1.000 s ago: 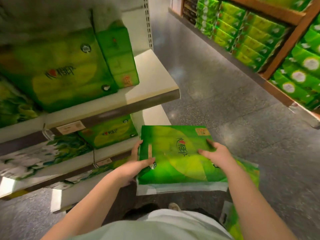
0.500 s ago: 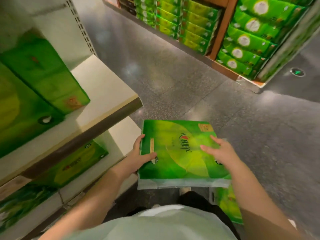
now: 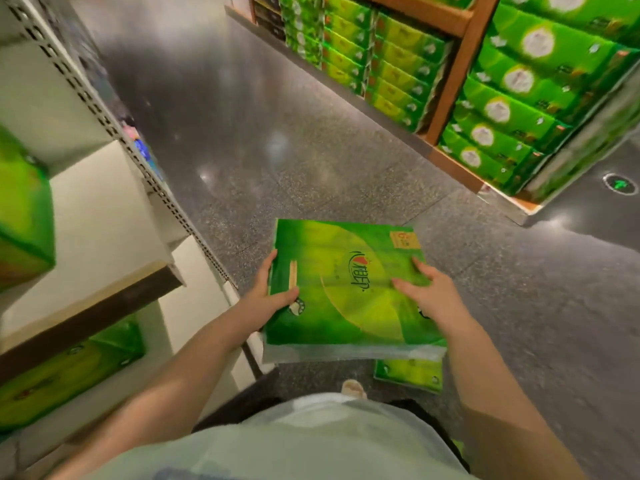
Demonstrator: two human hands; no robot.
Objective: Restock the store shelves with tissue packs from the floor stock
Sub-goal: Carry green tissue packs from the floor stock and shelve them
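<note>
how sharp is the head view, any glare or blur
Head view: the held tissue pack and both hands, left hand and right hand, are fairly sharp; the shelf packs at right and the pack at left smear with motion blur; ceiling lights glare on the floor; wide-angle bending at the edges.

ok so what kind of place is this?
Most likely a shop aisle. Wooden display racks hold stacked green tissue boxes, a perforated-upright metal shelf carries more, and both hands hold a tissue pack above a speckled floor.
</note>
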